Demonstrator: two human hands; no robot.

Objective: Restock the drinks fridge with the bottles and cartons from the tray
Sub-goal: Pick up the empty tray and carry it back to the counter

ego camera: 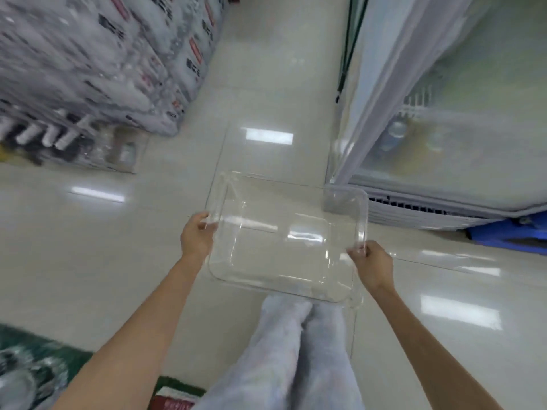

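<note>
A clear plastic tray hangs level above the floor in front of my legs, with nothing in it. My left hand grips its left rim and my right hand grips its right rim. The drinks fridge stands at the upper right with its frosted glass door shut. Behind the fogged glass I make out blurred bottles on a low shelf.
Stacked shrink-wrapped cases of bottles fill the upper left, with more packs on the floor below them. A blue object lies by the fridge base at the right. Green-wrapped packs sit at the lower left. Glossy tiled floor runs between.
</note>
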